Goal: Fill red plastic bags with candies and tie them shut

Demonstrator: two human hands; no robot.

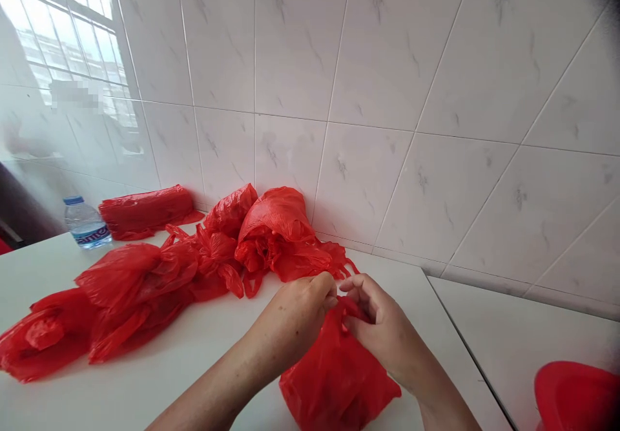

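Note:
A red plastic bag (339,373) is in front of me on the white table, its top gathered between my two hands. My left hand (303,311) is closed at the bag's neck, fingers curled in; its fingertips are mostly hidden behind the hand. On the other side, my right hand (375,318) has its fingers bent and its thumb against the gathered plastic. Whatever lies inside the bag cannot be made out. Just beyond my hands is a pile of crumpled red plastic bags (276,224), some of them bulging.
More red bags (130,289) spread across the left of the white table (227,360). A folded red bundle (148,210) and a water bottle (87,224) with a blue cap stand near the tiled wall (378,95). A red rounded object (576,392) is at lower right, past a table seam.

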